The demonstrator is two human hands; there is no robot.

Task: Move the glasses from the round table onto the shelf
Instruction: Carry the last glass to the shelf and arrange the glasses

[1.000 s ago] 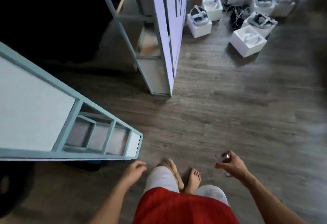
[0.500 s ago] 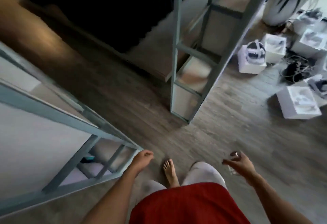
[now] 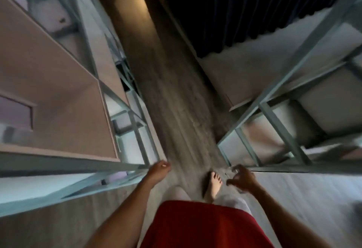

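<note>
**Turned into the aisle between the shelves**

Boxes seen half a second ago have gone from view. The grey wooden floor [image 3: 176,120] now runs between two pale blue metal-framed shelf units, left [image 3: 58,164] and right [image 3: 274,122]. The right hand [image 3: 242,179] curls round what seems, through the blur, to be a small clear glass [image 3: 233,169] at its fingertips, beside the right unit's near corner. The left hand [image 3: 159,169] hangs loosely curled, holding nothing.

Dim and grainy throughout. Heavily motion-blurred, with long streaks across the floor [image 3: 176,122] and ghosting on the shelf frames [image 3: 125,110]. Warmly lit in one patch at top centre, pitch black at the curtain [image 3: 244,8] beside it. Bowed toward the edges. Too soft at the right hand [image 3: 242,178] to show the glass [image 3: 234,169] beyond a faint glint.
</note>
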